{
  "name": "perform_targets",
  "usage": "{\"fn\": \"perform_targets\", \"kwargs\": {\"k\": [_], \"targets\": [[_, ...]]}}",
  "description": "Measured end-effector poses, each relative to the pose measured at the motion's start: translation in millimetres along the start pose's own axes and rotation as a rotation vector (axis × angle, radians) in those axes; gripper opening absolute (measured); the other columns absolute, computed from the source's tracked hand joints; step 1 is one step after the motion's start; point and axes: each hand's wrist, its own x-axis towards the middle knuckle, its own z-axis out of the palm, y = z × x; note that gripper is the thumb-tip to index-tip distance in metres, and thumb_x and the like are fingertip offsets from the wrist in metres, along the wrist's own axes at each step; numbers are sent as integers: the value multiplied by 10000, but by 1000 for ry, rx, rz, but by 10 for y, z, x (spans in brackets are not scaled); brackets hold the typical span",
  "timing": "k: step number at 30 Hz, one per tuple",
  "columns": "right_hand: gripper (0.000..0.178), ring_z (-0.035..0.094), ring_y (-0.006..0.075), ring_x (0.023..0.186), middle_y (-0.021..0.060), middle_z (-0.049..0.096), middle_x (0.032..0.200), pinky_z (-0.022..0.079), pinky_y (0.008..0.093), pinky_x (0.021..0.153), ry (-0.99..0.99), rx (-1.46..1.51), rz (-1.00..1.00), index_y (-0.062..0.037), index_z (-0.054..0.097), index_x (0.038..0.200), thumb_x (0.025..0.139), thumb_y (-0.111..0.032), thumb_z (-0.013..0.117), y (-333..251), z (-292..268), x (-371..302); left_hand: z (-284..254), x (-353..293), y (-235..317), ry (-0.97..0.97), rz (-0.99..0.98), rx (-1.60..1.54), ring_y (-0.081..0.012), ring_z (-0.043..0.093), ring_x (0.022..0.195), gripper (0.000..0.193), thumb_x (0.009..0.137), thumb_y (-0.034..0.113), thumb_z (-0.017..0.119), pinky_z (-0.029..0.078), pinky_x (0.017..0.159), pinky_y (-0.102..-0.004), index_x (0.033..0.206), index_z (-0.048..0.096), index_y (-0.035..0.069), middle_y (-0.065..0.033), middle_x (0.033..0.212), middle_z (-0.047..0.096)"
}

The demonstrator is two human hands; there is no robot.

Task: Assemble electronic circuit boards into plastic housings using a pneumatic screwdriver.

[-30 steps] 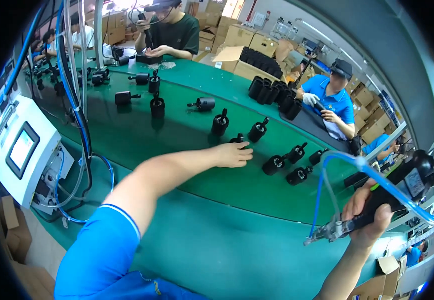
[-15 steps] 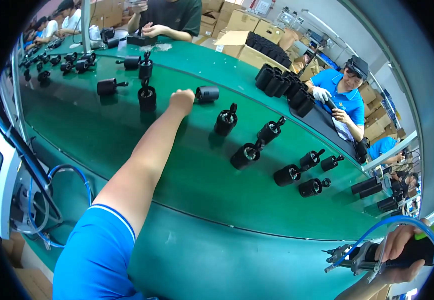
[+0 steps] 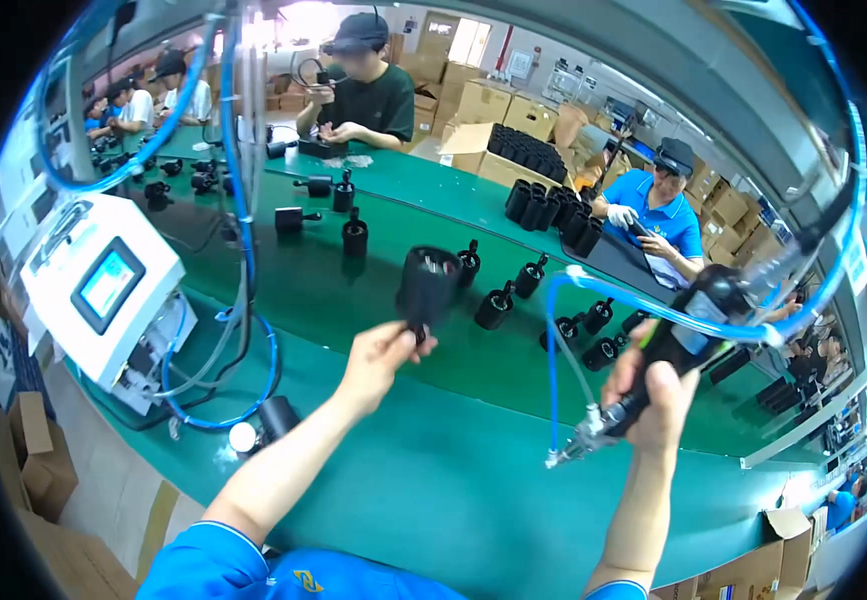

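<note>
My left hand [image 3: 379, 365] is closed on the narrow end of a black cylindrical housing [image 3: 428, 285], lifted above the green bench. Its wide open end points up and away, with metal bits inside, slightly blurred. In my right hand [image 3: 662, 400] is a black power screwdriver [image 3: 676, 350], gripped around the body, its metal tip [image 3: 584, 440] slanting down to the left over the bench. A blue air hose [image 3: 644, 305] loops across the tool. The tip and the housing are apart. Several similar black housings with ring-ended stems [image 3: 495, 306] stand on the belt beyond.
A white control box [image 3: 104, 285] with a lit screen stands at the left, hoses hanging beside it. A dark cylinder [image 3: 277, 416] lies near my left forearm. Across the belt [image 3: 354, 310], a co-worker in blue [image 3: 669, 225] and another in dark clothing [image 3: 379, 105] handle parts. Cartons [image 3: 484, 100] stand behind.
My left hand has picked the black housing off the belt and brought it back toward me. My right hand has carried the screwdriver inward and up from the lower right. The view has shifted.
</note>
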Motion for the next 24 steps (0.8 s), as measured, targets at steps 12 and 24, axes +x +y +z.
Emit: {"fn": "perform_targets", "kwargs": {"k": [12,24], "targets": [[407,534,151,559,150,576,876,440,240,521,-4,-65,-146,-1,445,1063,735,-174,612,-150,791,-400,-175,-1445,624,-154,68,-43,-186,593,818,211,856,129,568,468,713,-259,1008,572,-17,-139,924,627],[802,543,248,974,146,542,1101,433,324,850,-132,-206,-11,28,408,1230,543,-109,798,756,1566,-1557,-564,-1913,347,-302,-91,125,-160,550,879,335,843,130,560,419,776,-249,1147,530,-7,-105,1030,590]]}}
